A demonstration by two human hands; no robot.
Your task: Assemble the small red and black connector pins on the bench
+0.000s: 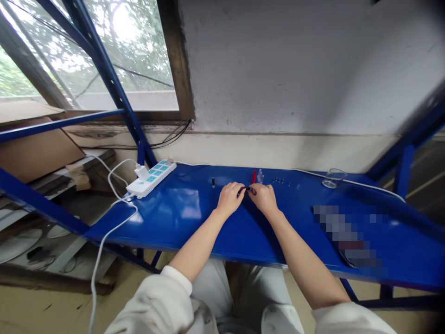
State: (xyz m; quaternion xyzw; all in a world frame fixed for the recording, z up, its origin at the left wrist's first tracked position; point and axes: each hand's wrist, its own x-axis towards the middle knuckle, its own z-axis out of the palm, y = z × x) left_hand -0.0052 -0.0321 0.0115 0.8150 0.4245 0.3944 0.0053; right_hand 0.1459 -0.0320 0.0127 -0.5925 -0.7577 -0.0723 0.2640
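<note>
My left hand and my right hand meet over the far middle of the blue table. Their fingers pinch a small, slim black piece from either side; its exact kind is too small to tell. Just beyond my right hand lie red sticks and clear plastic pieces, partly hidden by the fingers. To the right of them several tiny pieces are set out. A short black cylinder stands upright to the left of my left hand.
A white power strip with a plug and cable lies on the blue table at left. A clear round container sits at the back right. A blurred-out dark flat item lies at right. Blue frame posts flank the table.
</note>
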